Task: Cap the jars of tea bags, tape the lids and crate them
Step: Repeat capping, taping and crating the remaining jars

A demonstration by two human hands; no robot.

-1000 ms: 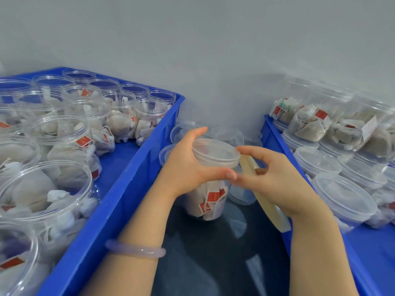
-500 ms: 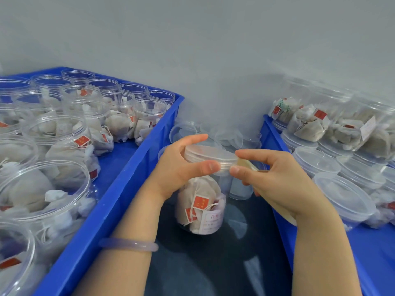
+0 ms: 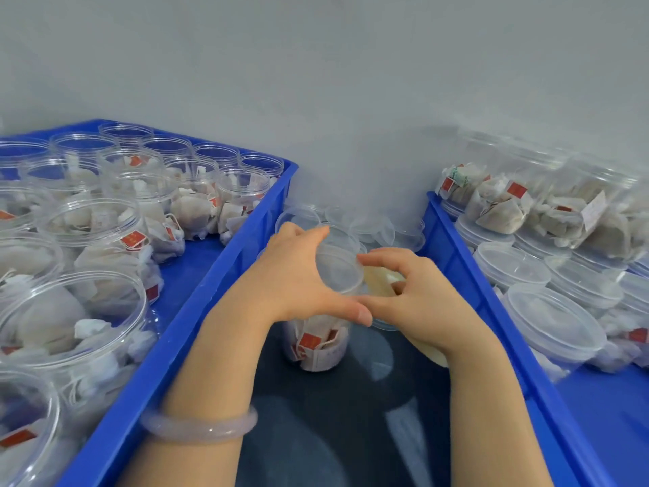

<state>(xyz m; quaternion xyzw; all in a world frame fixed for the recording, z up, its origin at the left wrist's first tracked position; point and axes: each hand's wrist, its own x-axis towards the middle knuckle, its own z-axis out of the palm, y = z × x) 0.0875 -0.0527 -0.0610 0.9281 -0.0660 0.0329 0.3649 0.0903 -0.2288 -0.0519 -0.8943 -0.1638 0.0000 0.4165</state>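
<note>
Centrally, jar (image 3: pixel 316 346) is gripped at lid (image 3: pixel 339 272) by left hand (image 3: pixel 291 279), tape (image 3: pixel 377 281) pinched by right hand (image 3: pixel 421 304), in gap between left crate (image 3: pixel 182 332) and right crate (image 3: pixel 467 268).

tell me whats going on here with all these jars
A person is taping a jar of tea bags shut. The left hand grips its lid; the right hand holds a tape roll at the rim. Open jars fill the left crate, capped jars the right crate.

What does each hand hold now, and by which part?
The left hand grips the jar around its lid. The right hand holds beige tape at the lid's edge.
</note>
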